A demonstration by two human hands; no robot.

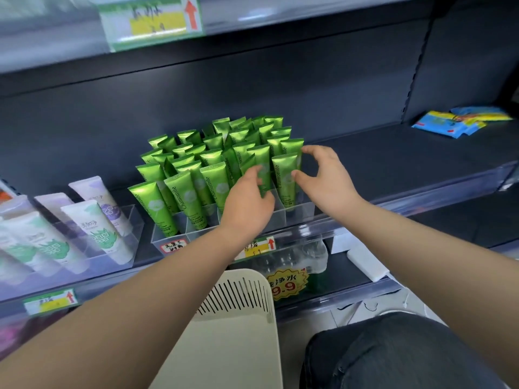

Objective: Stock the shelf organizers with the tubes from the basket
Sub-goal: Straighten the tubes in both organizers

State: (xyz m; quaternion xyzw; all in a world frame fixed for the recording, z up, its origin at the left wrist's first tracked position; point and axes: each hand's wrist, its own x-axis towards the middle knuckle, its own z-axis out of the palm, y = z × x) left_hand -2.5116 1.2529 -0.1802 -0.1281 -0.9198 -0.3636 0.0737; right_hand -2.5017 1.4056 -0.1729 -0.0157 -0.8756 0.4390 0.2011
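Several green Chamomile tubes (pixel 213 155) stand cap-down in rows inside a clear shelf organizer (pixel 168 237) on the dark shelf. My left hand (pixel 247 200) reaches into the front right rows, fingers against a green tube (pixel 264 175); whether it grips that tube I cannot tell. My right hand (pixel 323 178) hovers just right of the front right tube (pixel 286 178), fingers spread and curved, thumb tip touching it. The cream basket (pixel 238 318) sits below my arms, and no tubes show in the part I see.
A second clear organizer (pixel 129 220) at the left holds white and lilac tubes (pixel 95 226). Blue and yellow packets (pixel 455 122) lie at the shelf's far right. Price tags hang on the shelf rails. Water bottles and white boxes sit on the lower shelf.
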